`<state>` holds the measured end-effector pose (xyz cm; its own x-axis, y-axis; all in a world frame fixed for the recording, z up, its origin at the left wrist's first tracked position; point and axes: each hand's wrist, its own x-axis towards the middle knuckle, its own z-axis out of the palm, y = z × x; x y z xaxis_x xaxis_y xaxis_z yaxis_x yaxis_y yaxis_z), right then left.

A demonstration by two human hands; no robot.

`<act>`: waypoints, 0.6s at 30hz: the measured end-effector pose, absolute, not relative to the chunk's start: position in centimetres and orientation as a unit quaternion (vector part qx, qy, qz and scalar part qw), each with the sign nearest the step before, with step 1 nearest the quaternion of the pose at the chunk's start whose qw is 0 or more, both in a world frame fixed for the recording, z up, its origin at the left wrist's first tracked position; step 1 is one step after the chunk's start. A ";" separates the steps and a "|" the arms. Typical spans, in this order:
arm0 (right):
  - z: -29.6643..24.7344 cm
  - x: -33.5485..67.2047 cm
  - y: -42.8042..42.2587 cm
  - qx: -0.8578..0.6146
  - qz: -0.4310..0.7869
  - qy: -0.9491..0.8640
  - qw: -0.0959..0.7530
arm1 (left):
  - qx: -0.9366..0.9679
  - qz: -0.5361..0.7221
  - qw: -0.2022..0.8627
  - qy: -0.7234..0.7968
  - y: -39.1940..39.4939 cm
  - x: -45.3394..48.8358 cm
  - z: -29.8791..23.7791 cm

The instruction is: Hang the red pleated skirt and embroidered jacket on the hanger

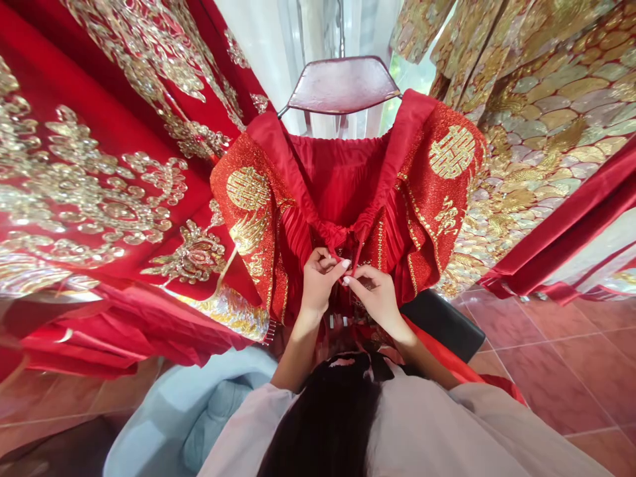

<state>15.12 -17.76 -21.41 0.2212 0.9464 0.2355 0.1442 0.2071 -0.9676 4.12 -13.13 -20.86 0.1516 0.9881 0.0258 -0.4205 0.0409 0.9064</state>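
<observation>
Fingers of my left hand [319, 283] and right hand [378, 295] are pinched close together on a thin red cord [358, 248] at the gathered neckline [332, 233] of a red jacket [348, 182], which hangs directly below the dark hanger [344, 86]. Risk, as I judge it: the cord could slip from so small a pinch, or an uneven pull could bunch the gathers and swing the jacket on its hook. Surroundings: beaded red garment [116, 209] left of the hanger, gold scale-patterned garment [551, 106] right, pale curtain [285, 43] behind, tiled floor [551, 381] well below.
</observation>
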 end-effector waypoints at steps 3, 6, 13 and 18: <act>-21.2 15.0 -17.9 -0.513 0.367 -0.511 0.584 | 0.351 0.540 0.699 0.311 -13.1 3.4 -21.7; -21.0 14.9 -18.0 -0.506 0.385 -0.512 0.578 | 0.290 0.550 0.728 0.288 -13.5 3.2 -22.3; -21.1 15.1 -18.0 -0.530 0.336 -0.537 0.563 | 0.155 0.558 0.758 0.299 -14.9 4.0 -22.3; -20.8 15.3 -18.1 -0.504 0.367 -0.539 0.566 | 0.124 0.588 0.772 0.209 -15.9 3.0 -21.8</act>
<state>15.31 -18.07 -20.77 0.1490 0.9593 0.2398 0.1287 0.2216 -0.9666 2.98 -15.88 -21.76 0.2218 0.9590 -0.1761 -0.8553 0.2781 0.4371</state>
